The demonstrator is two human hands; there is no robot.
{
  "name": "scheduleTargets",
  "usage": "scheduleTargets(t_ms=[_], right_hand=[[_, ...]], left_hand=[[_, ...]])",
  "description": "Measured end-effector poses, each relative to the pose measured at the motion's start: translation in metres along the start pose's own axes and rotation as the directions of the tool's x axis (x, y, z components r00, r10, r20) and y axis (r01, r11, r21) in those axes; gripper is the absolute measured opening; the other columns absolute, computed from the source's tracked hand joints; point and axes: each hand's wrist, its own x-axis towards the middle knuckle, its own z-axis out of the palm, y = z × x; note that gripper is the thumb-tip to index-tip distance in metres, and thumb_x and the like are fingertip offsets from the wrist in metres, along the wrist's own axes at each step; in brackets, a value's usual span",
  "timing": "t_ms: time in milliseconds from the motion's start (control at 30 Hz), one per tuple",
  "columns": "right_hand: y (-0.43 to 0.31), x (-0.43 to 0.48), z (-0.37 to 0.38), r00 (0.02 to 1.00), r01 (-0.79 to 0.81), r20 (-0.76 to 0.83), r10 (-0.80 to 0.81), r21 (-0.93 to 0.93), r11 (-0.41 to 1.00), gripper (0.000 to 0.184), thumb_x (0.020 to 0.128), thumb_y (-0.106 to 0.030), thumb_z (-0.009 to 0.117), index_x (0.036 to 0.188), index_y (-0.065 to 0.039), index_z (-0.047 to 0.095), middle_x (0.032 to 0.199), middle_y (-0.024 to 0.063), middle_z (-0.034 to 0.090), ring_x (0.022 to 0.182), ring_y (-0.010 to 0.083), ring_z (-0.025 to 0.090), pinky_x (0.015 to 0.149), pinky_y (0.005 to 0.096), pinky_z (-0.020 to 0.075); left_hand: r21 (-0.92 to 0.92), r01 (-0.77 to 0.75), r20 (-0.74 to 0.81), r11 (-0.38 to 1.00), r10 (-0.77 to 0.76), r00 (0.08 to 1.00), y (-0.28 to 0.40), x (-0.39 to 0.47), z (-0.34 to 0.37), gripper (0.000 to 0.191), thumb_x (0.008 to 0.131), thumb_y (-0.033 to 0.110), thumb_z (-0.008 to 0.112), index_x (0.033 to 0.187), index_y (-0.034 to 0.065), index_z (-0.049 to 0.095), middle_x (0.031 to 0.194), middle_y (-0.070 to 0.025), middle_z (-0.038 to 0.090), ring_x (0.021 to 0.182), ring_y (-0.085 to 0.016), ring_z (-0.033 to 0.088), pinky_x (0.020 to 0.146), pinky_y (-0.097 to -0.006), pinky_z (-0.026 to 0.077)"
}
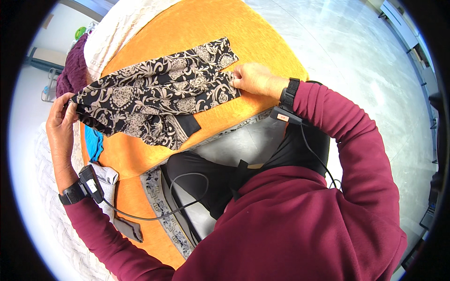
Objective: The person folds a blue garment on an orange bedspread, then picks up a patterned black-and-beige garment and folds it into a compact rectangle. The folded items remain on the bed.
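Note:
A black garment (123, 98) with a beige floral and scroll print lies stretched in front of me, partly folded in lengthwise pleats. Its left end is pinched between the thumb and fingers of my left hand (61, 117). At the other side, my right hand (255, 79) grips the edge of the lower of two narrow fabric ends. The upper end (225, 52) lies loose just beyond it. A plain black piece of cloth (190, 123) sticks out from under the near edge. Beneath the garment is an orange plush cover (253, 28).
A blue cloth (93, 142), a grey folded cloth (105, 175) and a dark grey one (130, 228) lie at left. White knitted fabric (116, 31) and a purple textile (73, 63) are at upper left. Wrist device cables (158, 217) hang near my lap. Patterned trim (154, 189) borders the cover.

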Motion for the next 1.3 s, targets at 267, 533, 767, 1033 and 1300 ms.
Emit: scheduleTargets(t_ms=[267, 533, 767, 1033, 1300], right_hand=[[0.032, 0.026, -0.027, 0.941, 0.282, -0.309, -0.137, 0.493, 0.823, 0.021, 0.083, -0.028, 0.068, 0.076, -0.009, 0.06, 0.071, 0.0004, 0.056, 0.066, 0.0119, 0.052, 0.062, 0.0297, 0.0452], [0.049, 0.021, -0.092, 0.904, 0.369, -0.426, 0.018, 0.802, 0.469, 0.015, 0.086, -0.02, 0.063, 0.09, -0.006, 0.068, 0.091, 0.0001, 0.065, 0.09, 0.0117, 0.056, 0.086, 0.0283, 0.0424], [0.056, 0.03, -0.099, 0.918, 0.393, -0.397, -0.014, 0.902, 0.18, 0.013, 0.088, -0.019, 0.06, 0.092, -0.009, 0.066, 0.092, 0.0011, 0.065, 0.086, 0.0134, 0.058, 0.085, 0.0303, 0.0437], [0.054, 0.032, -0.084, 0.968, 0.156, -0.115, -0.225, 0.972, 0.174, 0.008, 0.089, -0.02, 0.061, 0.09, -0.012, 0.061, 0.092, -0.0012, 0.061, 0.09, 0.0122, 0.056, 0.087, 0.0331, 0.0453], [0.045, 0.026, -0.045, 0.963, -0.143, 0.238, -0.125, 0.848, 0.51, 0.01, 0.087, -0.006, 0.067, 0.095, -0.006, 0.061, 0.095, -0.0005, 0.063, 0.089, 0.0101, 0.059, 0.086, 0.0254, 0.0463]], left_hand=[[0.065, 0.017, -0.017, 0.998, -0.016, 1.0, -0.006, -0.006, -0.003, 0.02, 0.093, 0.009, 0.059, 0.112, 0.0033, 0.063, 0.093, 0.0008, 0.06, 0.073, -0.007, 0.052, 0.068, -0.0219, 0.046], [-0.11, 0.174, -0.001, 0.979, -0.176, 0.984, -0.041, -0.016, -0.002, 0.022, 0.095, 0.012, 0.058, 0.114, 0.0019, 0.063, 0.088, 0.001, 0.061, 0.072, -0.006, 0.052, 0.066, -0.0217, 0.044], [-0.205, 0.227, 0.048, 0.952, -0.222, 0.974, -0.05, -0.021, -0.006, 0.022, 0.094, 0.017, 0.06, 0.111, 0.0029, 0.063, 0.083, 0.0026, 0.057, 0.069, -0.006, 0.047, 0.065, -0.0202, 0.04], [-0.208, 0.295, 0.122, 0.933, -0.275, 0.954, -0.048, -0.063, -0.01, 0.018, 0.091, 0.006, 0.061, 0.107, 0.0017, 0.063, 0.091, 0.0009, 0.058, 0.07, -0.007, 0.051, 0.063, -0.0209, 0.043], [-0.295, 0.337, 0.199, 0.894, -0.287, 0.937, -0.062, -0.145, 0.012, 0.009, 0.087, -0.001, 0.061, 0.096, -0.0029, 0.061, 0.088, -0.001, 0.054, 0.068, -0.008, 0.05, 0.06, -0.0216, 0.043]])
